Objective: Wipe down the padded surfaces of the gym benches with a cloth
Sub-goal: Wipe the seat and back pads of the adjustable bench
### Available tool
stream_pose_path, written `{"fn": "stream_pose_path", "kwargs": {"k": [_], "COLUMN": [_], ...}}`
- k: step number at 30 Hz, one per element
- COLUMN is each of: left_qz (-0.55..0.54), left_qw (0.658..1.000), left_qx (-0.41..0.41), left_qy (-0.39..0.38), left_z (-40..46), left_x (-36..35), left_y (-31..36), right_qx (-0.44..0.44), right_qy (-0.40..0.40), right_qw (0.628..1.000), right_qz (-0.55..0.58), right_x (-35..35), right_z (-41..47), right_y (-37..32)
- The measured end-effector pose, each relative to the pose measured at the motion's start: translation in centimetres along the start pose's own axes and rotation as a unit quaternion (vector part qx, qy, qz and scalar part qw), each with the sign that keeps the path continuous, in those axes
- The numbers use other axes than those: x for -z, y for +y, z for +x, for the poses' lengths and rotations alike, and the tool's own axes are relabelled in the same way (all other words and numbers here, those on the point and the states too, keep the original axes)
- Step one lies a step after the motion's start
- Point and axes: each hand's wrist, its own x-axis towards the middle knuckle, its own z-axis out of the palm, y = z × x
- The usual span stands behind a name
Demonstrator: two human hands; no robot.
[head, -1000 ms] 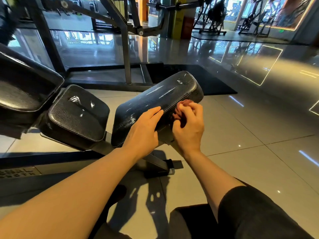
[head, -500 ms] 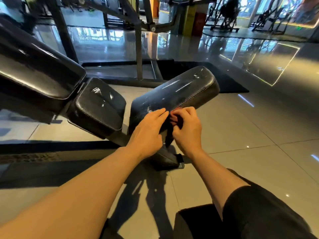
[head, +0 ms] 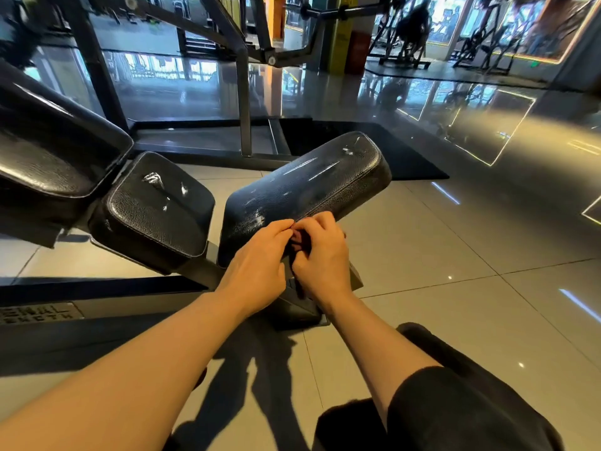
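A tilted black padded bench pad (head: 309, 187) with pale scuff streaks stands in the middle of the view. My left hand (head: 257, 265) and my right hand (head: 320, 255) meet at its near lower edge. A small dark reddish cloth (head: 297, 238) is bunched between them; my right hand's curled fingers grip it and my left hand's fingertips pinch it. Most of the cloth is hidden by the hands. To the left sit a square black seat pad (head: 156, 206) and a long black back pad (head: 48, 148).
The bench's metal frame and foot (head: 292, 307) rest on pale floor tiles below my hands. Steel uprights of a machine (head: 244, 102) stand behind the pads, with a black floor mat (head: 400, 157) to the right. More gym machines stand far back right.
The view has shifted slightly. Both hands have slid down to the pad's near lower corner and drawn closer together around the cloth, my left fingertips now touching it.
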Motion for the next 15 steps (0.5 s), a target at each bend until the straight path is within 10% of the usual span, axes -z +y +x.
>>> {"fn": "stream_pose_path", "kwargs": {"k": [6,15], "left_qz": [0.031,0.025], "left_qw": [0.998,0.994], "left_qx": [0.011,0.060], "left_qy": [-0.046,-0.082], "left_z": [-0.8,-2.3], "left_x": [0.8,1.4], "left_y": [-0.9,-2.1], "right_qx": [-0.098,-0.014], "right_qy": [0.252,0.042], "right_qw": [0.961,0.996], "right_qz": [0.060,0.075], "right_x": [1.7,-2.1], "right_z": [3.2,-1.3], "right_y": [0.1,-1.4]}}
